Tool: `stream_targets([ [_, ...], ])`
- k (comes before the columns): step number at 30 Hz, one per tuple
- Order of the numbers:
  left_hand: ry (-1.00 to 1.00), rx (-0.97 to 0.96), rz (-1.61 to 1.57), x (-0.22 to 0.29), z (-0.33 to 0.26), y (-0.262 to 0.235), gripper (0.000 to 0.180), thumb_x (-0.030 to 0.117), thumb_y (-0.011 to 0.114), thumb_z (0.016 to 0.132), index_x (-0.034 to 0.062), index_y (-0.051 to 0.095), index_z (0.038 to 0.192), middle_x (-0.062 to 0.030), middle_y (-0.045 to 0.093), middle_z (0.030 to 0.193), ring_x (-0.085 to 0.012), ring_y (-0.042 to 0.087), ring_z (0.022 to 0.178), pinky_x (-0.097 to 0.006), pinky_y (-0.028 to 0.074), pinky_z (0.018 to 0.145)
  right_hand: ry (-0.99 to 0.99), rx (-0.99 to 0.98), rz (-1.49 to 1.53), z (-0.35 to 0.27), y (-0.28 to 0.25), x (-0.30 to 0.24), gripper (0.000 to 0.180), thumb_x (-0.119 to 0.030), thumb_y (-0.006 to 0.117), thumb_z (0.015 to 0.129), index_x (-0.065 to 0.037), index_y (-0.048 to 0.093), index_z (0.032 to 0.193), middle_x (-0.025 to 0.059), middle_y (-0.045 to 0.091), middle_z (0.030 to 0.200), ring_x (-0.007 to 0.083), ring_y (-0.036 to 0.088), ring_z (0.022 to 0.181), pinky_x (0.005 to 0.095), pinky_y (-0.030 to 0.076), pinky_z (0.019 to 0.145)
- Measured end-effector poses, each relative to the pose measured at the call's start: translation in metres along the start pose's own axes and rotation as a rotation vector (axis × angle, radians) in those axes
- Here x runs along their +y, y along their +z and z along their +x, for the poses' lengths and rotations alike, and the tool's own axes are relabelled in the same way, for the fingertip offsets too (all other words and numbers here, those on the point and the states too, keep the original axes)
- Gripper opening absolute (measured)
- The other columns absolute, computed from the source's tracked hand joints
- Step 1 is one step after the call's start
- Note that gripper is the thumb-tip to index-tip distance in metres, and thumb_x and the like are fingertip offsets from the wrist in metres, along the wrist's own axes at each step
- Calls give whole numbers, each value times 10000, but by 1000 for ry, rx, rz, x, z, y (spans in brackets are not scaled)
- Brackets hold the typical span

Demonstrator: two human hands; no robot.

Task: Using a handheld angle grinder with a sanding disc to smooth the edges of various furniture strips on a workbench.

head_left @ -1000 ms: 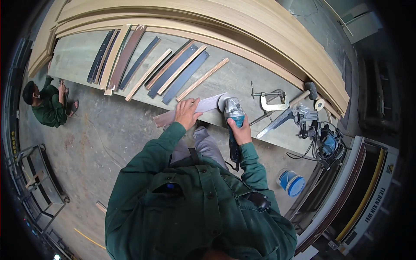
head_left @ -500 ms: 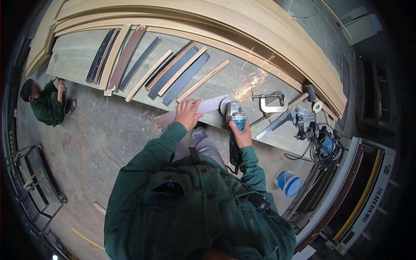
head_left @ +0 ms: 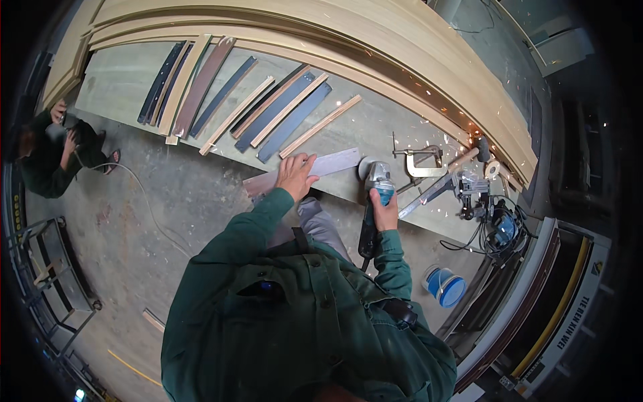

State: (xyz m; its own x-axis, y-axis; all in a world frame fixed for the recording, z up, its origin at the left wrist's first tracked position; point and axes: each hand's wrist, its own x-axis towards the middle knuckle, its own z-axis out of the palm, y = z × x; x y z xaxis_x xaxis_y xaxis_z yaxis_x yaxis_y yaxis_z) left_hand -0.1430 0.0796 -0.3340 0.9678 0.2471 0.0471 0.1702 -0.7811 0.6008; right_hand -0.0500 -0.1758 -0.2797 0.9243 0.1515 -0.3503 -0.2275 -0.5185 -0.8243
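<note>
My left hand [head_left: 295,177] grips a flat, pale purplish strip [head_left: 337,161], fingers over its top face. The strip lies slantwise across the near edge of the workbench [head_left: 378,115], its left end sticking out over the floor. In my right hand [head_left: 385,214] is an angle grinder [head_left: 380,175] with a teal and black body, my fingers wrapped round it. Its disc stands just off the strip's right end, with a small gap between them. Scattered sparks hang over the right part of the bench.
Several wood and dark strips [head_left: 295,120] lie in a row on the bench. Right of the grinder are a C-clamp [head_left: 423,162], a hammer [head_left: 479,149] and a cabled power tool [head_left: 504,228]. Long curved boards [head_left: 335,27] line the far side. A person [head_left: 50,157] crouches left; a blue bucket [head_left: 447,287] stands right.
The grinder has moved right, away from the strip's end. The dense spark stream has broken into scattered sparks farther right. At left, the other person has shifted and raised a hand.
</note>
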Motion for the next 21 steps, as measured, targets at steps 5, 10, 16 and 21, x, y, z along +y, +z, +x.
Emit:
stream_targets([
  [5,-8,-9,-2,1,1,-1,580,304,677,801,111,483,1312,-104,479,1186,-299,441,1087,-422,311,964,-23,-57,-160,-7,12,-19,772,-469,738,769,-30,441,1330,182,626,1118,255,610,1010,344,459,894],
  [10,-19,-21,-5,1,2,-2,583,301,679,800,117,481,1317,-104,477,1184,-300,445,1078,-420,311,964,-59,-39,-143,-5,14,-6,762,-462,740,772,-28,445,1326,173,625,1112,249,607,1003,340,457,893],
  [16,3,-4,-10,-2,0,1,584,305,679,803,127,480,1322,-101,473,1191,-298,443,1080,-426,309,966,-30,69,-13,10,-1,11,646,-435,727,803,-9,502,1234,114,623,1069,189,592,940,321,463,855],
  [21,-26,-29,0,-1,0,1,586,309,679,804,125,480,1323,-102,471,1196,-298,443,1086,-426,307,970,-52,-31,-27,16,4,-11,636,-447,730,797,-15,513,1211,111,634,1027,191,597,913,324,469,840],
])
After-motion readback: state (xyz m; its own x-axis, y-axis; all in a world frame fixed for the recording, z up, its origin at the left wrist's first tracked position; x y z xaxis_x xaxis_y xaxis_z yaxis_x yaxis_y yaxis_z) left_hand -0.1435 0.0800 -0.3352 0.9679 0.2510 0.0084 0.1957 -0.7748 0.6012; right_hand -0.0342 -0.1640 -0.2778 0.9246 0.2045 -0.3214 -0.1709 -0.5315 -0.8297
